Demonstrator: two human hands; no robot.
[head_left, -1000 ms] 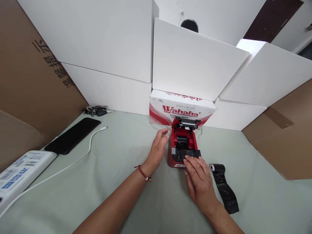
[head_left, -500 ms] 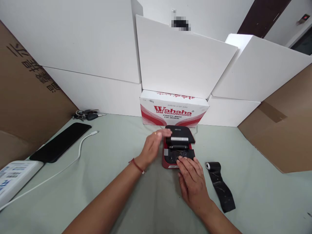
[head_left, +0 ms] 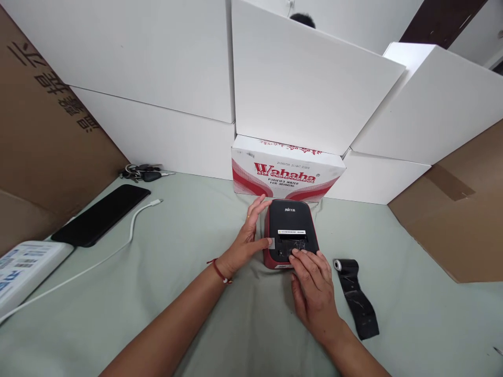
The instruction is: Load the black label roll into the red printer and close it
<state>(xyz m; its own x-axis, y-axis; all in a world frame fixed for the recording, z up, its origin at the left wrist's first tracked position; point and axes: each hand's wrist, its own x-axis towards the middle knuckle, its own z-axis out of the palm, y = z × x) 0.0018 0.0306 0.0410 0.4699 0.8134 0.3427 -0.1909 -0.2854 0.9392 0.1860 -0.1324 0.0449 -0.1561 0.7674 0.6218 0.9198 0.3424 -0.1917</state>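
Observation:
A small red and black label printer (head_left: pixel 291 217) stands on the cloth with its lid down. Along its left side lies my left hand (head_left: pixel 248 233), fingers spread, the thumb on a grey patch at the front left corner of the top. The fingertips of my right hand (head_left: pixel 314 285) lie flat on the black front part of the printer, over a dark film strip (head_left: pixel 288 246). Neither hand is wrapped around anything. To the right of my right hand, a black ribbon roll (head_left: pixel 348 266) has its loose end unrolled toward me.
A Wahaha carton (head_left: pixel 286 170) stands right behind the printer, before stacked white boxes (head_left: pixel 306 78). At left are keys (head_left: pixel 145 172), a black phone (head_left: pixel 104 213), a white cable (head_left: pixel 131 230) and a white power strip (head_left: pixel 31 272). Brown cardboard (head_left: pixel 451 225) walls the right side.
The printer's lid has swung down from upright to closed. My left hand went along with it and now rests at the printer's left edge. My right hand has stayed on the front.

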